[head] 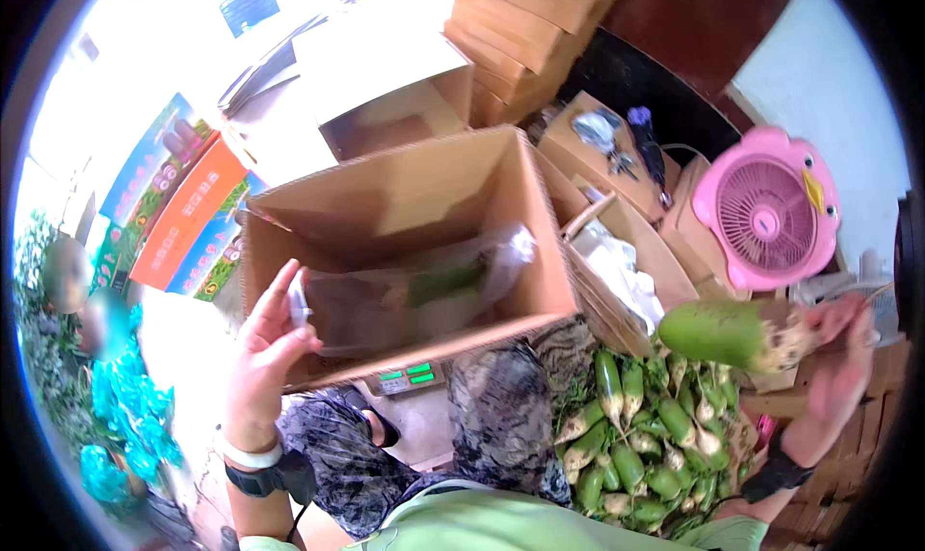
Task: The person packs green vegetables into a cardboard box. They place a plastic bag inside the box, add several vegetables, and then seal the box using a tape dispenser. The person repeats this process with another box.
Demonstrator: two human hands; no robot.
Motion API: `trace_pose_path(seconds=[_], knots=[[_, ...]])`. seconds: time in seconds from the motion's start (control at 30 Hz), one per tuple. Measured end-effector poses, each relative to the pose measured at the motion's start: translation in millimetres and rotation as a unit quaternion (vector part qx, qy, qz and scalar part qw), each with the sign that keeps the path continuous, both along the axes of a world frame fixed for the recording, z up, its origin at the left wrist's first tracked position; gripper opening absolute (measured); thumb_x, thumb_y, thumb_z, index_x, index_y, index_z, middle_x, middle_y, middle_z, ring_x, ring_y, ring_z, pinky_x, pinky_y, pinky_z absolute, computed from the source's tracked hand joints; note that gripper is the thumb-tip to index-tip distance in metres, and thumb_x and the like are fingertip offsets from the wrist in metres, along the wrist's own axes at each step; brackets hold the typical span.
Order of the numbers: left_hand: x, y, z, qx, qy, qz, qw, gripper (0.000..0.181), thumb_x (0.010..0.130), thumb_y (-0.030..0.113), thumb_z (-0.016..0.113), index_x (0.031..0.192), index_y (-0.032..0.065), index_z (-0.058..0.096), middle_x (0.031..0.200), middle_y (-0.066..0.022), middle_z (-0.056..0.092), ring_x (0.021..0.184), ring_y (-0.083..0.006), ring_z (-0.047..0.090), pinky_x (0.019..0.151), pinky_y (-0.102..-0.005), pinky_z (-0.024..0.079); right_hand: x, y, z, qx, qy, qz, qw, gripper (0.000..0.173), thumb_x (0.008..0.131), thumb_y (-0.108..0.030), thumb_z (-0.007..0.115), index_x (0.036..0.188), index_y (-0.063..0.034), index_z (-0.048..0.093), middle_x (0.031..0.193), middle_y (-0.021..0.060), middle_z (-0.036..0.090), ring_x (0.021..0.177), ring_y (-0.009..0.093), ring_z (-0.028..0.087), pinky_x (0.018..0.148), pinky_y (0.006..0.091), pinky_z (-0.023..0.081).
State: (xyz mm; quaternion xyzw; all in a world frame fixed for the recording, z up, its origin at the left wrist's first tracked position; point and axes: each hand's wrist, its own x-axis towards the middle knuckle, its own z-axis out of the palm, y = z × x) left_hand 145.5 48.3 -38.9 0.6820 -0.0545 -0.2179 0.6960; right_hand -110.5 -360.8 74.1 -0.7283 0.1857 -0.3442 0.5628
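In front of me a tall open cardboard box (pixel 405 172) stands at a digital scale with green readouts (pixel 405 377). A clear plastic bag (pixel 361 312) lies inside it, and a blurred green radish (pixel 448 284) shows through the plastic. My left hand (pixel 264 349) pinches the bag's edge between thumb and fingers at the box's left side. Out to the right, my right hand (pixel 845 334) grips a large green radish (pixel 712 332) by its pale, soil-marked root end. That radish is held above a heap of smaller green radishes (pixel 629 464) beside my right leg.
A smaller carton (pixel 629 240) holding white plastic adjoins the big box's right side. Beyond it are a pink fan (pixel 766 219) and a carton bearing keys and an umbrella (pixel 647 150). Stacked cartons (pixel 513 38) rise behind; printed boxes (pixel 195 211) and turquoise bags (pixel 130 406) lie left.
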Motion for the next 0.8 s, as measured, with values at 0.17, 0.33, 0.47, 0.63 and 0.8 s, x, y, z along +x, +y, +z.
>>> trace_pose_path(seconds=[0.17,0.33,0.47,0.63,0.8], knots=[[-2,3,-9,-0.078,0.003,-0.031,0.996,0.072,0.078,-0.006,0.051,0.145,0.0034,0.026,0.141,-0.0077,0.037,0.083,-0.0097,0.051,0.078,-0.0228,0.045,122,53,58,0.0,-0.046,0.252,0.967,0.027,0.101,-0.031,0.037,0.086,-0.0097,0.044,0.067,-0.0001,0.045,0.077,0.018,0.055,0.079,0.0328,0.046],[2,17,-9,-0.075,0.016,-0.016,0.997,0.074,0.078,-0.008,0.046,0.147,0.0035,0.02,0.148,-0.0104,0.028,0.086,-0.0113,0.05,0.082,-0.0239,0.043,252,140,-4,0.014,0.042,0.375,0.926,0.032,0.098,-0.032,0.044,0.09,-0.0023,0.054,0.068,0.0043,0.057,0.074,0.019,0.063,0.075,0.0327,0.051],[10,13,-11,-0.087,0.025,-0.03,0.995,0.076,0.078,-0.009,0.045,0.148,0.0037,0.016,0.149,-0.0108,0.025,0.087,-0.0117,0.049,0.083,-0.0245,0.042,313,187,-76,-0.002,0.17,0.527,0.833,0.027,0.095,-0.018,0.05,0.078,-0.0002,0.061,0.07,0.0031,0.06,0.067,0.01,0.055,0.063,0.0258,0.046],[16,16,-14,-0.102,0.029,-0.006,0.994,0.077,0.077,-0.01,0.043,0.148,0.0032,0.014,0.149,-0.011,0.026,0.088,-0.0119,0.048,0.085,-0.0254,0.042,343,223,-140,-0.1,0.384,0.567,0.722,0.026,0.088,-0.022,0.052,0.075,-0.0028,0.063,0.061,0.0059,0.059,0.058,0.015,0.056,0.056,0.0307,0.046],[18,14,-13,-0.105,0.019,0.013,0.994,0.077,0.078,-0.01,0.043,0.148,0.0025,0.013,0.148,-0.0111,0.027,0.089,-0.0116,0.047,0.085,-0.0246,0.041,353,222,-190,-0.274,0.446,0.587,0.617,0.032,0.089,-0.03,0.053,0.076,-0.0038,0.066,0.067,0.0077,0.064,0.067,0.023,0.063,0.067,0.0383,0.047]])
